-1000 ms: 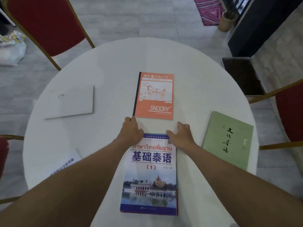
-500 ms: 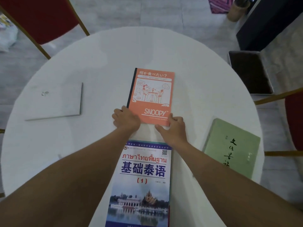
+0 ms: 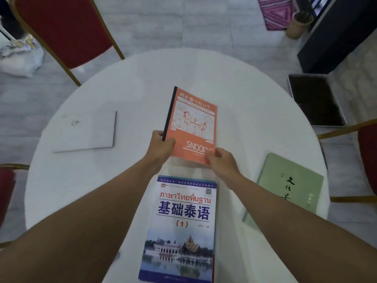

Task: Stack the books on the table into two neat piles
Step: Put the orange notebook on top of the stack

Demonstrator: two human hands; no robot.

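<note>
Over white table — both hands (closed) on orange book

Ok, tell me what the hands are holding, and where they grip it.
Both hold the orange Snoopy book: left hand at the spine near its lower corner, right hand at the lower right corner.

We see a round white table w/ a white book at left, green book at right, blue textbook nearest us.
</note>
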